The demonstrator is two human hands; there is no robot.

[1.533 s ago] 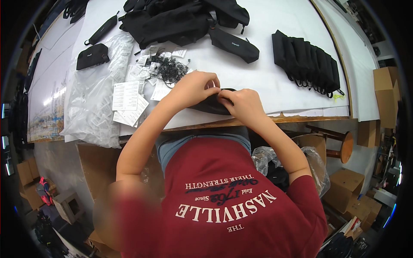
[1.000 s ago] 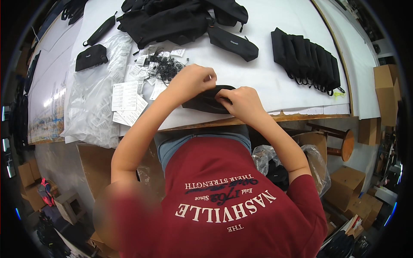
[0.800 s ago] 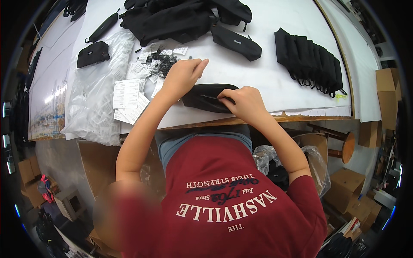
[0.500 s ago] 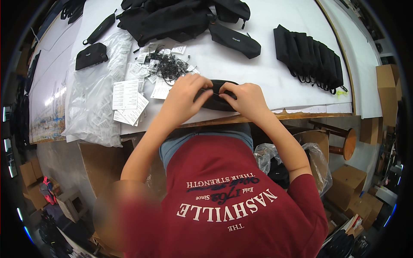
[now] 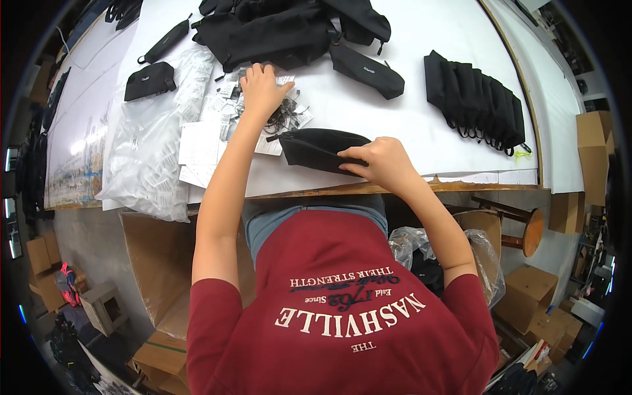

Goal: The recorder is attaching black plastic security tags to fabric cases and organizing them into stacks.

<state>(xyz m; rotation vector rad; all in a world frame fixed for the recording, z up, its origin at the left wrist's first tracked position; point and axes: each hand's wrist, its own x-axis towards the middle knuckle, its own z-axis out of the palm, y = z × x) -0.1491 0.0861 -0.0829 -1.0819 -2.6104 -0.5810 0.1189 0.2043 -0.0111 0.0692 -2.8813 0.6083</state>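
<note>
A black zip pouch (image 5: 309,150) lies along the table's near edge, its top side facing up. My right hand (image 5: 383,161) pinches its right end between thumb and fingers. Farther off, my left hand (image 5: 263,91) is over a heap of white paper tags and thin black cords (image 5: 284,118), fingers apart and thumb out to the side. Whether its fingertips touch anything in the heap I cannot make out. White printed cards (image 5: 199,150) lie left of the heap, partly behind my left forearm.
Black pouches (image 5: 263,39) are piled at the back, with one pouch (image 5: 365,71) lying at their right. A row of black pouches (image 5: 474,99) stands at the right. A see-through plastic bag of tags (image 5: 145,158) covers the left side. A wooden stool (image 5: 532,232) stands beyond the table's edge.
My left hand has let go of the pouch and moved away over the tags and cords. My right hand keeps its hold on the pouch's right end; more of the pouch shows now.
</note>
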